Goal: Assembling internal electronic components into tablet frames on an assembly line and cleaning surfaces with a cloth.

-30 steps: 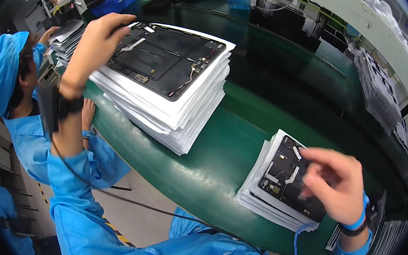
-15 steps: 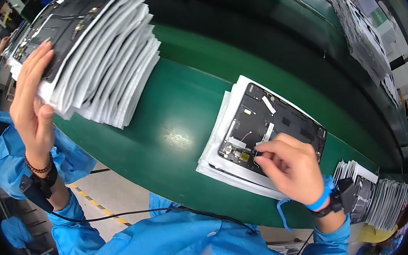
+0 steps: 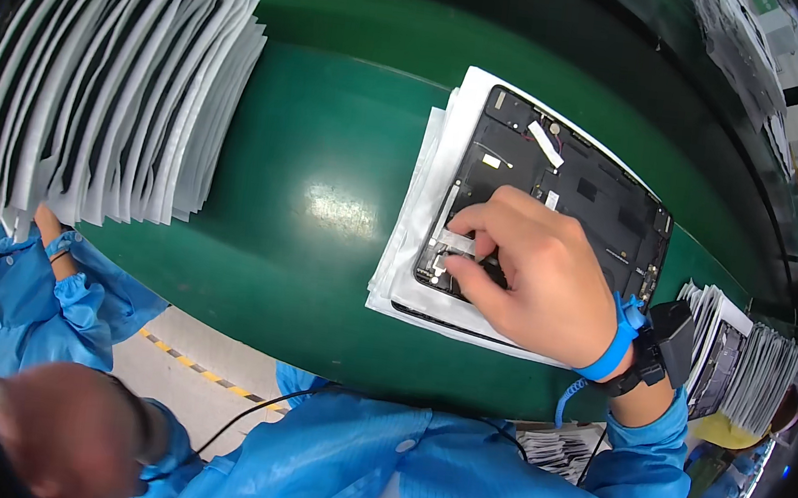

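Note:
A black tablet-like housing (image 3: 608,208) with small boards, cables and white strips lies on white sheets (image 3: 414,202) at the middle right of the green table. My right hand (image 3: 542,274), with a blue wrist strap (image 3: 618,340), is over its near left corner. Thumb and forefinger are apart above a pale strip (image 3: 455,241); whether they touch it I cannot make out. My other fingers are curled and hide part of the housing. At the lower left, my left hand (image 3: 68,433) is a blur off the table's near edge, its fingers unreadable.
A tall stack of layered white sheets (image 3: 133,95) stands at the left of the green table (image 3: 309,269). More stacked housings (image 3: 724,351) stand at the right. Past the left stack, a co-worker's blue sleeve (image 3: 86,313) shows. A black cable (image 3: 256,409) crosses in front of me.
My left hand has left the left stack and dropped to the lower left. My right hand has shifted left over the housing, with thumb and forefinger spreading apart. The view has moved too.

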